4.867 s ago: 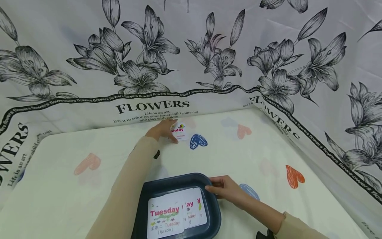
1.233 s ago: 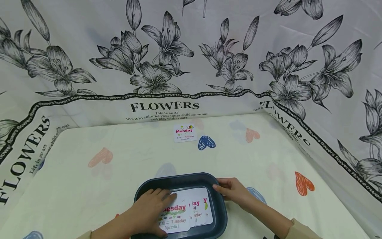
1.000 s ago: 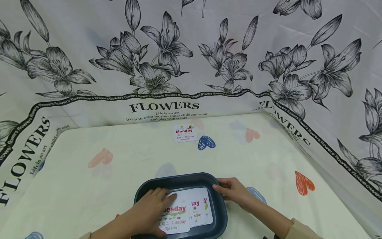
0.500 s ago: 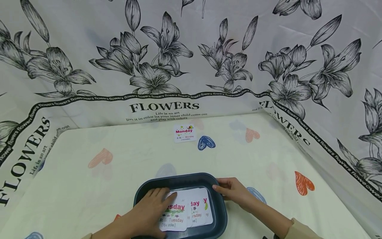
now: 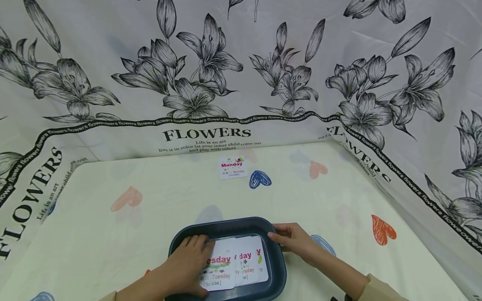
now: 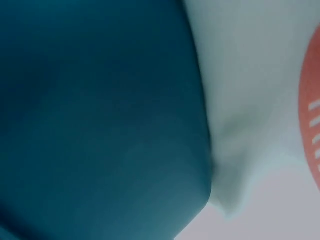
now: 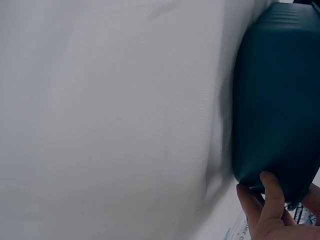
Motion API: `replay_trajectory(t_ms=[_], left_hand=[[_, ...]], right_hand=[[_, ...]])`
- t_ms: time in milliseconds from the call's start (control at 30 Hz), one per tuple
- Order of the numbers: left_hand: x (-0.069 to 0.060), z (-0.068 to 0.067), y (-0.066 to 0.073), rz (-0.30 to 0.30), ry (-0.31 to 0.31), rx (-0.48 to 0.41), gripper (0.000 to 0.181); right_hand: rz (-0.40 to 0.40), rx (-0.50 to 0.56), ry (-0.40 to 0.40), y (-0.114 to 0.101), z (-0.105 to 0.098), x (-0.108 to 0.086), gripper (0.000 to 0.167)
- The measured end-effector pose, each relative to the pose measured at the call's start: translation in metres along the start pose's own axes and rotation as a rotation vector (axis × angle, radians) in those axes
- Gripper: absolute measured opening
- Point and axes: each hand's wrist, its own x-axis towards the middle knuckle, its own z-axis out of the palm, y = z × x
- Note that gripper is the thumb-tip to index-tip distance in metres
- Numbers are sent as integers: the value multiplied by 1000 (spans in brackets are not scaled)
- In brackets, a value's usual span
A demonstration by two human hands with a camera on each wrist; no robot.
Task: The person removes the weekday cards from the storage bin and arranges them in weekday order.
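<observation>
A dark blue tray (image 5: 279, 267) holds several overlapping white weekday flashcards. On top lies the Tuesday flashcard (image 5: 222, 269), its left part hidden by my left hand (image 5: 186, 263). That hand reaches into the tray, fingers at the card's upper edge and thumb near its lower edge, holding it. With thumb above and fingers outside, my right hand (image 5: 295, 241) grips the tray's right rim. The right wrist view shows the right hand (image 7: 275, 215) at the tray's corner (image 7: 275, 100). In the left wrist view the tray wall (image 6: 110, 130) fills the left side; no hand shows there.
A Monday flashcard (image 5: 232, 168) lies face up near the table's far edge, beside a printed blue heart (image 5: 260, 179). The pale tablecloth (image 5: 158, 225) bears printed hearts. Behind it hangs a white cloth (image 5: 124, 96) with black lily drawings.
Since the oldest frame, my left hand has let go of the Monday flashcard and come back into the tray. Lately it has shifted the Tuesday flashcard slightly left. The right hand stays on the rim.
</observation>
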Motion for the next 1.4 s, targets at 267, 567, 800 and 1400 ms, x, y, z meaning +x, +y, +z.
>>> replay_trajectory(t_ms=[267,567,800,1400], left_hand=[[-1,-2,-3,-6,24,-108,112],[1,-5,-4,-17,-17,-208,109],[-1,-11,-5,-10,32,-249,106],[2,-68,-27,-23,306,-252,106]], right_hand=[[1,-18,2,0,1,0,48],[-2,-22,15,-1,1,1,48],[-4,0,4,-1,0,1,49],[-19,26,-27,-2,-2,-1,51]])
